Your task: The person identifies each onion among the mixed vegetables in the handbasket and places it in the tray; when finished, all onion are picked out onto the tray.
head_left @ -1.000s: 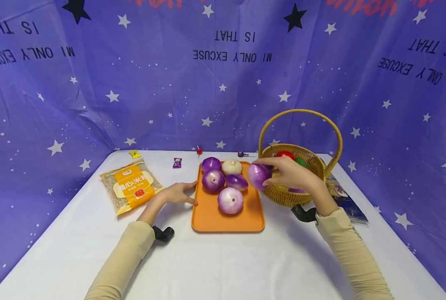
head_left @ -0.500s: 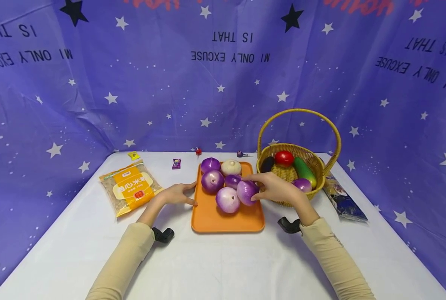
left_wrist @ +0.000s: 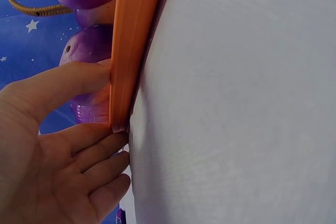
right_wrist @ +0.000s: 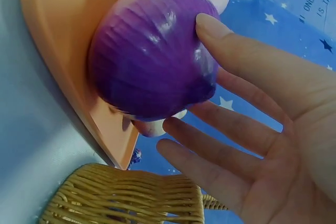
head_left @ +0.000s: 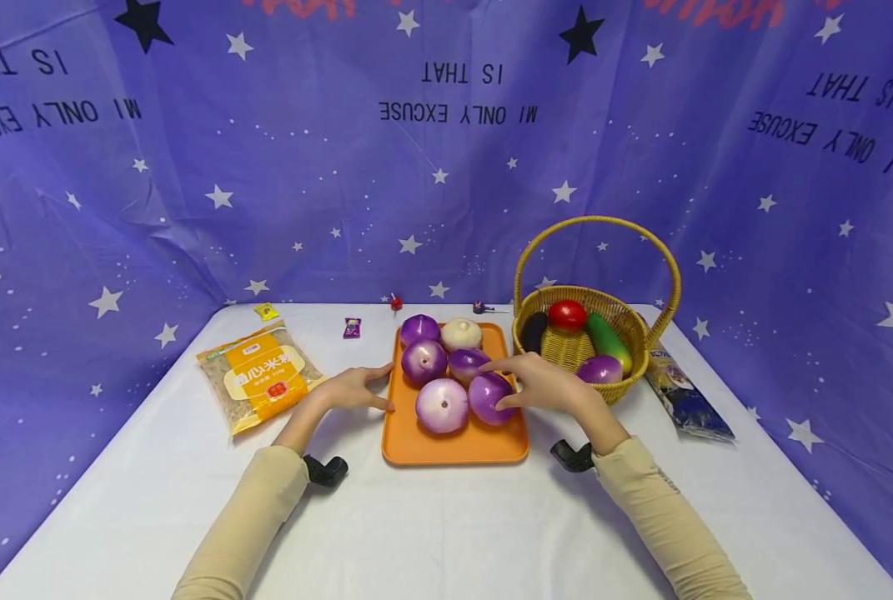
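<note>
My right hand (head_left: pixel 547 387) has its thumb and fingers around a purple onion (head_left: pixel 491 398) at the right side of an orange tray (head_left: pixel 454 450). In the right wrist view the thumb tip lies on the onion's glossy skin, and the onion sits low against the tray. At the tray's left edge, my left hand (head_left: pixel 352 389) touches the rim with thumb and fingertips, fingers fairly straight. Beside the gripped onion lies a paler purple onion (head_left: pixel 442 406). Behind are more purple onions (head_left: pixel 424 362) and a cream-white onion (head_left: pixel 461 334).
To the right stands a wicker basket (head_left: pixel 566 343) with a tall handle, holding a red tomato-like vegetable (head_left: pixel 568 316), a green one (head_left: pixel 606 337) and others. A dark packet (head_left: pixel 689 396) lies beyond it. An orange food bag (head_left: pixel 261 375) and small candies (head_left: pixel 352 327) lie left and back.
The right hand has carried the purple onion from beside the basket leftward and down onto the tray. The paler onion has shifted left. The left hand stays at the tray's edge.
</note>
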`<state>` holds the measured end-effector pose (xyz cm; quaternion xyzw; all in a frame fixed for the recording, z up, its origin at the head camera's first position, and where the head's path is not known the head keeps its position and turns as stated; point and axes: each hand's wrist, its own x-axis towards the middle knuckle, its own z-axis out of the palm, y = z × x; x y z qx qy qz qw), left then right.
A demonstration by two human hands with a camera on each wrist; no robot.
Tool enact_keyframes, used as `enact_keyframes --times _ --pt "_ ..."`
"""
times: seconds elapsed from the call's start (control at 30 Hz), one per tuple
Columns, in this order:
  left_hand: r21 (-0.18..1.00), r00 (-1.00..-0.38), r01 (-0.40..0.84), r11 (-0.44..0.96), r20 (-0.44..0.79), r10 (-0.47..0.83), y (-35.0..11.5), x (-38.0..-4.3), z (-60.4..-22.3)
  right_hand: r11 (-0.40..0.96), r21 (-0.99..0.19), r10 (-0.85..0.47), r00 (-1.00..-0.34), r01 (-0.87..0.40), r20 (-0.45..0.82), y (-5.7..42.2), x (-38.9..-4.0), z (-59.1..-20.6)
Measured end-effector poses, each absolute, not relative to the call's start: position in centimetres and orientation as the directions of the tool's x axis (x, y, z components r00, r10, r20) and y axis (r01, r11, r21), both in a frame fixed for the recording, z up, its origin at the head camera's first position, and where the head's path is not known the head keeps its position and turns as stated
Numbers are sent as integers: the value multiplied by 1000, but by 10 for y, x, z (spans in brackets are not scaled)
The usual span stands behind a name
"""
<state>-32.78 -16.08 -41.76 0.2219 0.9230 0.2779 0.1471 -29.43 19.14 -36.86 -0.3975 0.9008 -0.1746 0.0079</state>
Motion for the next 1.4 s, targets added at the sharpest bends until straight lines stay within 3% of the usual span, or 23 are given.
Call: enact_keyframes --times 0.5,0.93,1.4 --pt "583 -860 326 744 -145 490 -162 -327 -417 635 -315 -706 -696 -705 133 193 -289 -361" --pt "577 -858 341 742 -133 497 -161 -326 -418 638 -328 -704 -700 -697 120 230 -284 -334" --pt "583 -861 331 742 -135 490 -161 -326 -419 714 -161 -688 -726 -681 18 281 -307 -311"
